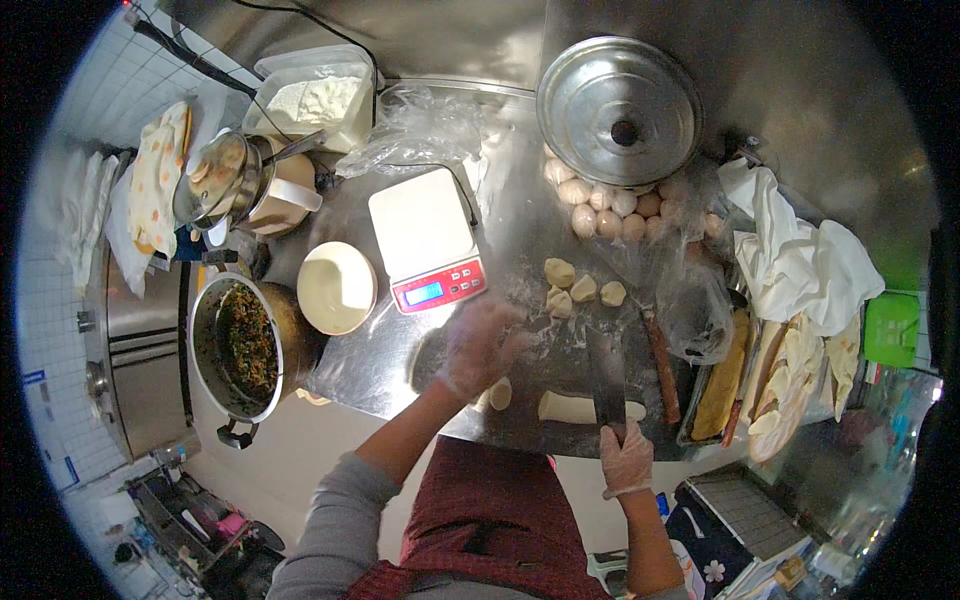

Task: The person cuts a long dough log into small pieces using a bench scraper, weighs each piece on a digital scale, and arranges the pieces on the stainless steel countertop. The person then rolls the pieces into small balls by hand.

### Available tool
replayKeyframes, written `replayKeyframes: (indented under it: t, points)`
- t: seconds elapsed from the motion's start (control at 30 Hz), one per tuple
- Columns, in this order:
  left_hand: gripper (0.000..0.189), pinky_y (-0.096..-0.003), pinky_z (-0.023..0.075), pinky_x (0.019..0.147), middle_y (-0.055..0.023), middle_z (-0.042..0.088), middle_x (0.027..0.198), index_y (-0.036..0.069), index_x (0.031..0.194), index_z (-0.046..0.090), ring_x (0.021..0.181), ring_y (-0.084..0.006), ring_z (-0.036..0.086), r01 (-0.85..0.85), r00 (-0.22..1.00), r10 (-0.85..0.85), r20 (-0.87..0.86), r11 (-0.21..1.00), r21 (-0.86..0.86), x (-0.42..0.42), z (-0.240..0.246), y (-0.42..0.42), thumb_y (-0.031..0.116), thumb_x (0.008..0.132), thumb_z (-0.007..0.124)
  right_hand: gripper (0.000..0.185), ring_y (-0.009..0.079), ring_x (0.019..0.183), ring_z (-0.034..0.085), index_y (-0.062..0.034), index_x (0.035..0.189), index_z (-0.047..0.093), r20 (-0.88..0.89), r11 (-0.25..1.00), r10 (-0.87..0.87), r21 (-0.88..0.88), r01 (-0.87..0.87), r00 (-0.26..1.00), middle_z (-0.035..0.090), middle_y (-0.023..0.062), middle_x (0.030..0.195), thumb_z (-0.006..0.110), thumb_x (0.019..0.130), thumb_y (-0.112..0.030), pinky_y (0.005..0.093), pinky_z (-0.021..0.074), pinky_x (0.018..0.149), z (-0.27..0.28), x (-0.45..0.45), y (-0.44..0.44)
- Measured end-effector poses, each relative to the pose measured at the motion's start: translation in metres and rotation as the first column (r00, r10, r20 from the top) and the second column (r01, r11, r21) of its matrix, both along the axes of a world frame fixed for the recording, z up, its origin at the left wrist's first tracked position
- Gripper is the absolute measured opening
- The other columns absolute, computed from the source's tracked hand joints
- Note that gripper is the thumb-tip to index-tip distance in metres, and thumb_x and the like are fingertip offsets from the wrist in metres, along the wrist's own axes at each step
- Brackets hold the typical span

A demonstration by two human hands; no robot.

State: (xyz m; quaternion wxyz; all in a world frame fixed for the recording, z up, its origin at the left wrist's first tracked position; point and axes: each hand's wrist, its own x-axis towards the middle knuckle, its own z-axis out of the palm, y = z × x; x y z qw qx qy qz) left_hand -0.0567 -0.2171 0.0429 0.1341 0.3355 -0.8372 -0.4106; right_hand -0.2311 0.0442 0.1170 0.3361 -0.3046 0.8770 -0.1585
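My right hand [628, 459], in a clear plastic glove, grips the handle end of a wide-bladed knife [606, 379]. The blade lies across a log of pale dough [566, 407] near the table's front edge. My left hand [484, 349], also gloved, is blurred just below a digital kitchen scale [420, 225] with a lit display and a bare white platform. Whether those fingers hold anything is unclear. Next to the left wrist lies a cut piece of dough [500, 394], partly hidden by the hand. Several dough lumps [571, 285] rest on the floured steel further back.
Left of the scale stand a cream bowl [337, 289] and a deep pot [236, 349] of chopped filling. A wooden rolling pin [660, 364] lies right of the knife. Behind are bagged eggs [607, 214] under a metal lid [619, 112], and a tub of flour [315, 101].
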Motion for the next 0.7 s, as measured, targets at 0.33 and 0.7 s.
replayKeyframes:
  t: [0.33, 0.7]
  points:
    - [0.041, -0.0478, 0.0517, 0.086, -0.0106, 0.068, 0.103, 0.014, 0.121, 0.068, 0.104, -0.0343, 0.064, 0.281, 0.935, -0.278, 0.221, 0.959, 0.019, 0.047, -0.031, 0.062, 0.027, 0.083, 0.077, 0.040, 0.0428, 0.087, 0.071, -0.0008, 0.118, 0.066, 0.038, 0.999, 0.039, 0.025, -0.040, 0.999, 0.073, 0.0229, 0.093, 0.062, 0.097, -0.035, 0.0518, 0.0554, 0.076, 0.004, -0.001, -0.013]
    - [0.024, -0.0510, 0.0557, 0.079, -0.0109, 0.070, 0.102, 0.012, 0.110, 0.068, 0.092, -0.0330, 0.070, 0.429, 0.790, -0.479, 0.383, 0.878, 0.214, 0.027, -0.014, 0.045, 0.028, 0.092, 0.067, 0.036, 0.0448, 0.084, 0.069, 0.0018, 0.109, 0.064, 0.039, 0.995, 0.041, -0.087, -0.038, 0.998, 0.071, 0.0250, 0.090, 0.063, 0.097, -0.032, 0.0512, 0.0534, 0.074, -0.001, 0.016, -0.021]
